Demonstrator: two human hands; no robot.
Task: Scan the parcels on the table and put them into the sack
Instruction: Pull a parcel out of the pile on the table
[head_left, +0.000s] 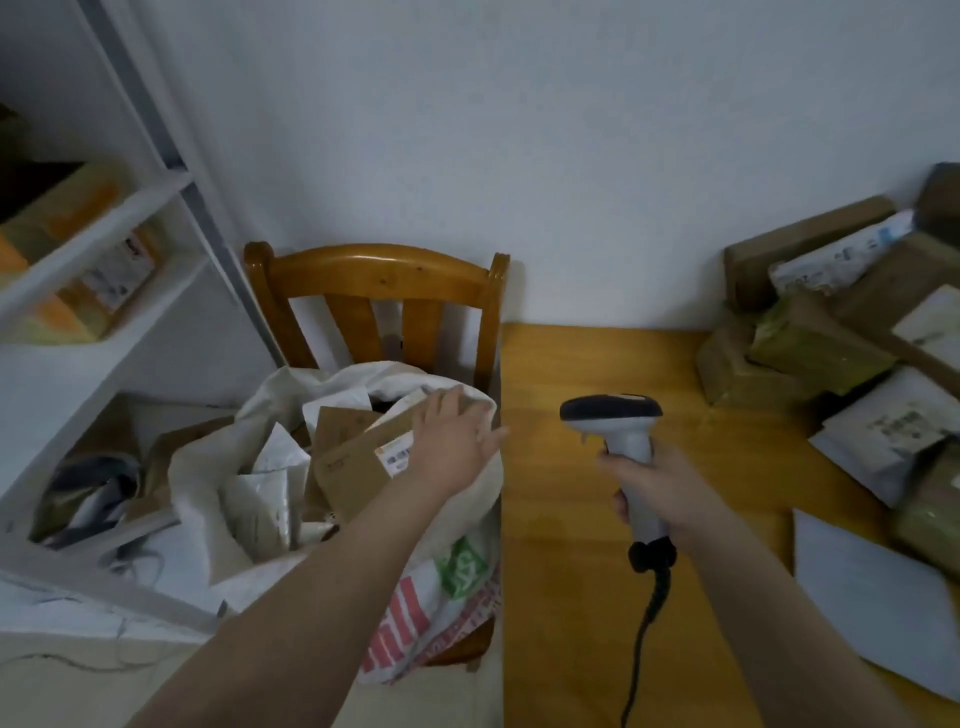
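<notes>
A white woven sack (270, 405) stands open on a wooden chair, filled with several parcels. My left hand (452, 441) hovers over its right rim with fingers spread, just above a brown cardboard parcel (353, 467) bearing a barcode label. My right hand (660, 488) grips the handle of a white barcode scanner (618, 421) with a dark head, held over the wooden table (571, 597). A heap of brown boxes and white mailers (841, 332) lies on the table's right side.
The wooden chair (379, 275) stands against the wall left of the table. A white shelf unit (104, 228) at the left holds boxes and bags. The scanner's black cable (644, 634) hangs toward the table's near edge. A white mailer (872, 597) lies near right.
</notes>
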